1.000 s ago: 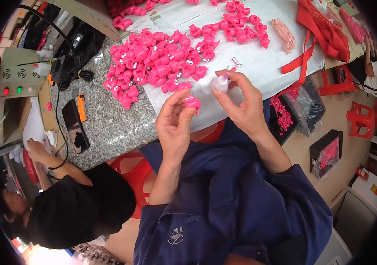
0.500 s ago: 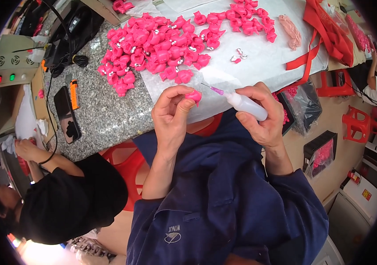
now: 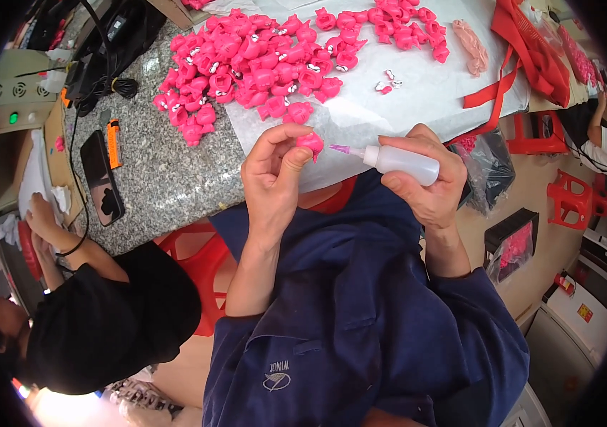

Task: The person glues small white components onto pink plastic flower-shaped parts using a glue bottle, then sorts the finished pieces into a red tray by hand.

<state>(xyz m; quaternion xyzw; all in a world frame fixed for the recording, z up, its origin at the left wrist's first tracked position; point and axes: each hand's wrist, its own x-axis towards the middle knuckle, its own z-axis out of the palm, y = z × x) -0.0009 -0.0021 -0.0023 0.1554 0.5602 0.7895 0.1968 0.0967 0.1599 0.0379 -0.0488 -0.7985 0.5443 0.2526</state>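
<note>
Between the thumb and fingers of my left hand [image 3: 273, 174] is a small pink plastic figure part [image 3: 310, 144], rounded with a pointed bit at its lower side. My right hand [image 3: 431, 174] grips a white squeeze bottle [image 3: 407, 165] lying almost level. Its purple needle tip [image 3: 346, 149] points left at the pink part, with a small gap that is hard to judge. Beyond my hands a large heap of similar pink parts [image 3: 246, 60] covers the table, many with small white pieces on them. Several tiny white-and-pink pieces [image 3: 387, 84] lie apart on the white sheet [image 3: 417, 107].
A black phone [image 3: 102, 178] and an orange-handled tool [image 3: 113, 144] lie on the speckled stone tabletop [image 3: 161, 185]. Red straps [image 3: 495, 92] hang over the right edge. At my left sits a co-worker in black [image 3: 111, 320]. Red stools [image 3: 570, 196] and a black crate [image 3: 511, 245] stand on the floor.
The bottle has turned from slanting up-left to nearly level, and its needle tip has come down beside the pink part. My left hand has stayed almost in place.
</note>
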